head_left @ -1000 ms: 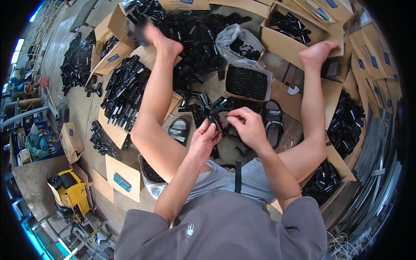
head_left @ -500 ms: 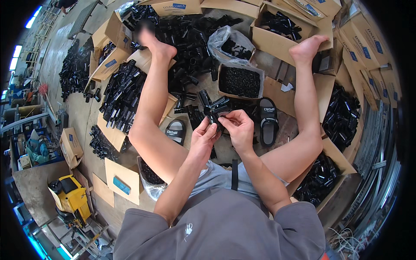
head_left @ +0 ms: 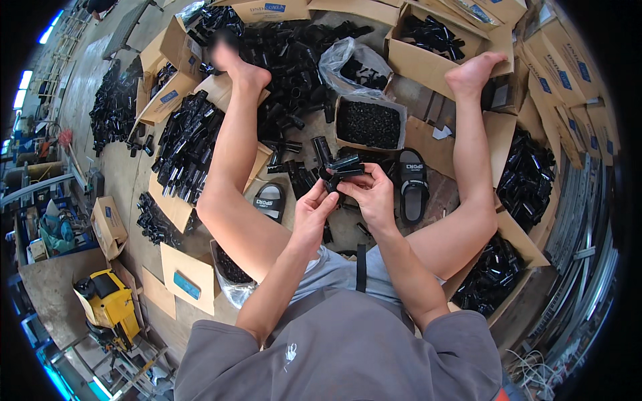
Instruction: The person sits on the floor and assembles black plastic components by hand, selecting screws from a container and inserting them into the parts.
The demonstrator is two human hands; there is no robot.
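Left hand (head_left: 313,212): thumb and fingers drawn together in a pinch on the near end of a black branched fitting (head_left: 345,166), seemingly to steady it.
Right hand (head_left: 375,202): fingers curled in, gripping the fitting's right side; whether a smaller part sits beneath the thumb cannot be told.
Black branched fitting: between the hands and just beyond their fingertips, tubes spreading outward, which probably leaves its junction free for both thumbs.
Small black pieces (head_left: 369,123): in a cardboard box (head_left: 403,127) beyond the right hand, apparently kept within reach.
Heaped tubes (head_left: 189,148): well left of the left hand.
Sandal (head_left: 414,188): just right of the right hand.
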